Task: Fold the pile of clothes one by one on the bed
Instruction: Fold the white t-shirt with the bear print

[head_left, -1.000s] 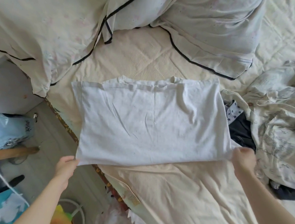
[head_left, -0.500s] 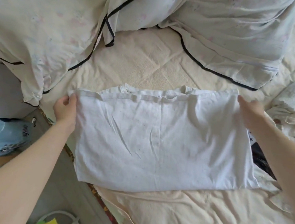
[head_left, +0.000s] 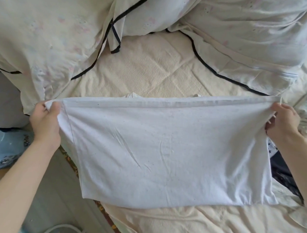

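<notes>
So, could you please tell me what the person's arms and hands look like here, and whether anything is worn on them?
Both forearms are bare to the frame's edge: no sleeves, watch or bracelets show. The left hand and right hand wear no gloves, and no rings are visible on the fingers.

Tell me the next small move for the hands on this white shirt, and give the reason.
Probably carry the far edge toward the body and lay it on the near edge, halving the white shirt. The left hand and right hand each pinch a far corner with that edge lifted and taut between them, while the near edge lies flat on the bed.
</notes>
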